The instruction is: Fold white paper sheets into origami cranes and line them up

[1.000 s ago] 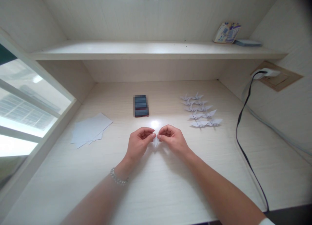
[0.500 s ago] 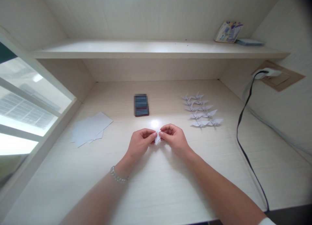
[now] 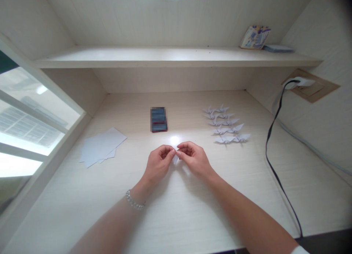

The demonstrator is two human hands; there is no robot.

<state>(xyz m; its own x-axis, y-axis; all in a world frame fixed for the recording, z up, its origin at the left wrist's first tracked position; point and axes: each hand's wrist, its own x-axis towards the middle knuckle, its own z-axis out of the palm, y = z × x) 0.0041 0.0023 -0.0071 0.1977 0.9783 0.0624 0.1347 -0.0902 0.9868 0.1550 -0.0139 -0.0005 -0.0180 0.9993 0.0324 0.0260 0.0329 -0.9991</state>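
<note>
Between both hands is a small folded piece of white paper [image 3: 175,159], mostly covered by fingers. My left hand [image 3: 160,161] pinches its left side between thumb and forefinger. From the right, my right hand [image 3: 194,158] has its thumb and fingertips at the paper's upper edge, close against the left thumb. Several folded paper cranes [image 3: 232,139] stand in rows on the desk, beyond and to the right of my right hand. Flat white paper sheets [image 3: 103,146] lie overlapping to the left of my left hand.
A dark, blurred-out rectangular object [image 3: 158,119] lies on the desk [image 3: 165,221] beyond my hands. A black cable [image 3: 271,162] runs from the wall socket [image 3: 312,86] down the right side. Above, a shelf [image 3: 176,58] holds a small printed packet [image 3: 255,37].
My thumbs have come closer together, and less of the folded paper shows between them. The right fingers have shifted slightly left. The camera view has moved a little.
</note>
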